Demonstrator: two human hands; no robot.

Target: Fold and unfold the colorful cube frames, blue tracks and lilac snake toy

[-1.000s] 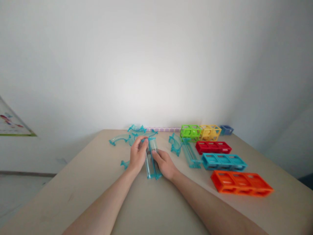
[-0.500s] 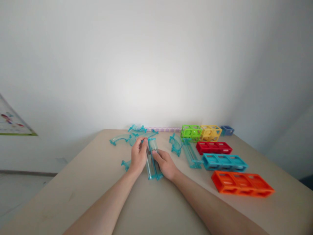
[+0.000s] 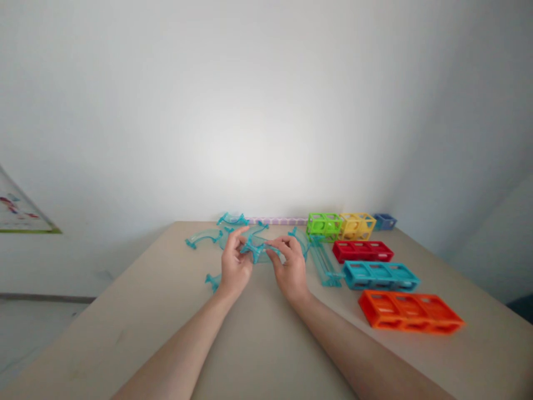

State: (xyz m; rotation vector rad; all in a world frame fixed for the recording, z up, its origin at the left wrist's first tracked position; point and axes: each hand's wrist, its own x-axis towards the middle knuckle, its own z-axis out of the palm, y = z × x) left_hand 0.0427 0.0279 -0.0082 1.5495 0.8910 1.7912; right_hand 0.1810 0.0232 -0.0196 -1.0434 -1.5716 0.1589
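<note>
My left hand (image 3: 236,265) is closed on one end of a clear teal track piece (image 3: 259,249), its index finger stretched out above. From the other side my right hand (image 3: 290,271) pinches the same piece between thumb and fingers. The piece lies crosswise between my hands, just above the table; whether a second piece is stacked with it I cannot tell. Beyond my hands lie several curved teal track pieces, among them one at the left (image 3: 204,237) and one at the back (image 3: 233,219). A small one (image 3: 213,281) sits beside my left wrist.
To the right stand cube frames in green (image 3: 323,226), yellow (image 3: 357,226) and blue (image 3: 385,222). Nearer are red (image 3: 363,251), teal (image 3: 380,276) and orange (image 3: 410,311) block rows. Straight clear track (image 3: 327,265) lies left of them. A wall (image 3: 266,111) rises behind the table (image 3: 266,344).
The two track pieces, held side by side and pointing away from me, have been turned crosswise. My right hand has moved up to their end and now grips with the fingertips.
</note>
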